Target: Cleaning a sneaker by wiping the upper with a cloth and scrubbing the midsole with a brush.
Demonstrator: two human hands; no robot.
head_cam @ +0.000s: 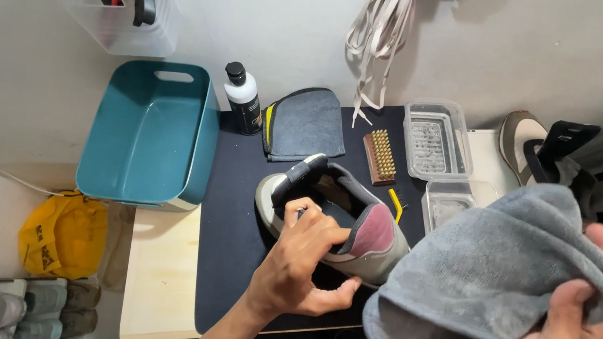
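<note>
The left hand [302,258] curls its fingers [302,209] over the collar of a grey shoe [344,225], which lies on the dark mat [232,238] on the counter [162,275]; a firm hold here should keep the shoe from rocking. The right hand [565,332], fingers closed, grips a grey cloth [487,277] just right of the shoe. Behind lie a brush [380,156], a bottle [243,97] and a teal bin [149,132].

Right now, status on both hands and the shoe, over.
Left hand gripping shoe at its heel, on dark mat. Right hand holds grey cloth, raised off shoe. Brush behind, apart.
</note>
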